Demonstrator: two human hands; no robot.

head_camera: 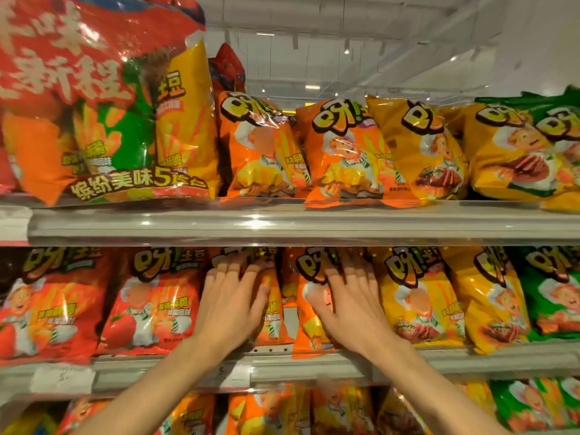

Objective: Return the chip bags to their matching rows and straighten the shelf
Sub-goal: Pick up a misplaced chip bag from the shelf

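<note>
Your two arms are bare from the bottom edge of the view all the way up to the wrists; no sleeve, cuff or glove shows on either one. Your left hand (pixel 229 306) and your right hand (pixel 351 304) carry no ring, watch, bracelet or strap that can be made out. The nails are short and plain, with no polish to be seen, though the fingertips (pixel 233 266) are smeared by motion blur. The forearms are slender and smooth, and nothing else of your body or clothing shows.
</note>
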